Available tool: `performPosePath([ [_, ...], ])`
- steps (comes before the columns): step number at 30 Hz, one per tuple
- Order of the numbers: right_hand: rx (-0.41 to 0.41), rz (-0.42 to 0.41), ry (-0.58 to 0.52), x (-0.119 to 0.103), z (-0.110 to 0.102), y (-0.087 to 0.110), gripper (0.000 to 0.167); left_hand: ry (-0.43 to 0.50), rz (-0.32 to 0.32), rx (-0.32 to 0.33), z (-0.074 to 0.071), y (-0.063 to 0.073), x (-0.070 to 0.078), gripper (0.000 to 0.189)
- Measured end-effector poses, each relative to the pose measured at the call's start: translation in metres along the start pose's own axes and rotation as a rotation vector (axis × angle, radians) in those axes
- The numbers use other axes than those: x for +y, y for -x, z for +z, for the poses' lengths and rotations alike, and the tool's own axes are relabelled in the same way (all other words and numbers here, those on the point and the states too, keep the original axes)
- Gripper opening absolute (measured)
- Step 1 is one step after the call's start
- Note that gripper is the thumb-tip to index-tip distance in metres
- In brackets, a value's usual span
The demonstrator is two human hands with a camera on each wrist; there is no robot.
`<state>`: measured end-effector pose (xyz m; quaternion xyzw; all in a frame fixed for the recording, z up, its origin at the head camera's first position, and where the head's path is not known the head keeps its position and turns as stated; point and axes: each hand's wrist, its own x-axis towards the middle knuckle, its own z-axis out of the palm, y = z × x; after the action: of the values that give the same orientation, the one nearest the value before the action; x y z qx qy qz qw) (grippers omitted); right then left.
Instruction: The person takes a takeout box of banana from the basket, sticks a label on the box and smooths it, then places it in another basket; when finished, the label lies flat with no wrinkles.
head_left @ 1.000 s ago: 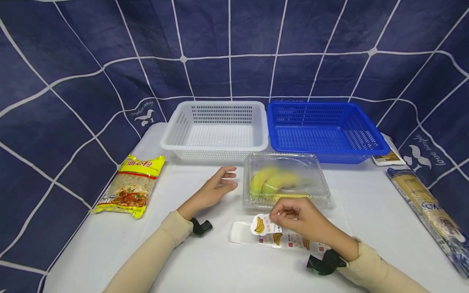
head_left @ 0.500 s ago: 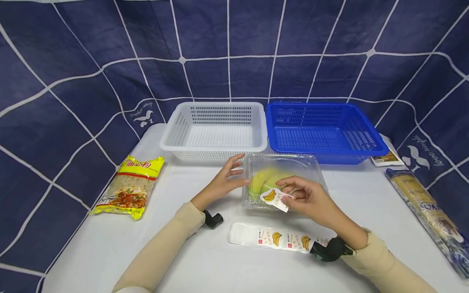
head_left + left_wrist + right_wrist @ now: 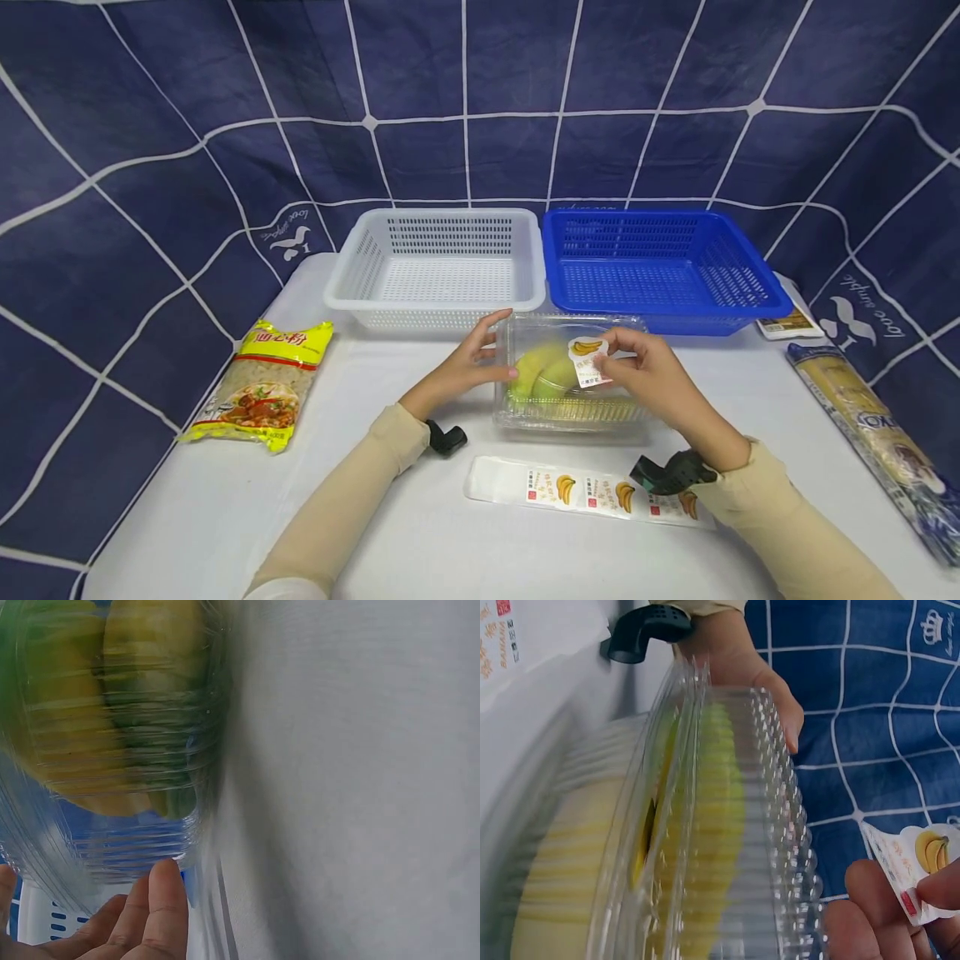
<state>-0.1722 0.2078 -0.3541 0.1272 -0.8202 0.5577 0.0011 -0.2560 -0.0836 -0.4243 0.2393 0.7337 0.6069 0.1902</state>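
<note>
A clear plastic clamshell box (image 3: 572,411) with bananas (image 3: 553,374) inside stands in front of the two baskets. My right hand (image 3: 654,379) pinches a banana sticker (image 3: 587,369) between thumb and fingers, over the right half of the lid. The sticker carries a banana picture and printed text. At the box's left side is my left hand (image 3: 463,372), its fingers reaching along the wall and its thumb at the lid's edge. In the left wrist view, straight fingers (image 3: 166,911) touch the ribbed side wall. Nearer the body lies a backing strip (image 3: 491,480) bearing several more banana stickers.
Behind the box stand a white basket (image 3: 438,313) and a blue basket (image 3: 675,320), side by side. A yellow pasta bag (image 3: 262,387) lies at the left. Along the right edge are a long bread-like packet (image 3: 873,433) and a flat brown-and-white pack (image 3: 787,323).
My right hand has lifted the sticker from above the strip and carried it forward over the lid. My left hand has moved right, from beside the box to its left wall.
</note>
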Motion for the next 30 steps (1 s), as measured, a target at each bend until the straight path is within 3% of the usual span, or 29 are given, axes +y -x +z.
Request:
performPosePath([
  [9, -0.016, 0.01, -0.042, 0.009, -0.007, -0.018, 0.036, 0.006, 0.002, -0.005, -0.001, -0.002, -0.001, 0.099],
  [17, -0.031, 0.029, -0.002, 0.021, -0.012, -0.031, 0.044, 0.014, 0.011, -0.024, -0.001, -0.002, -0.003, 0.099],
  [30, -0.111, 0.062, 0.005, 0.026, -0.014, -0.042, 0.059, -0.01, 0.025, -0.024, 0.0, -0.002, -0.002, 0.091],
])
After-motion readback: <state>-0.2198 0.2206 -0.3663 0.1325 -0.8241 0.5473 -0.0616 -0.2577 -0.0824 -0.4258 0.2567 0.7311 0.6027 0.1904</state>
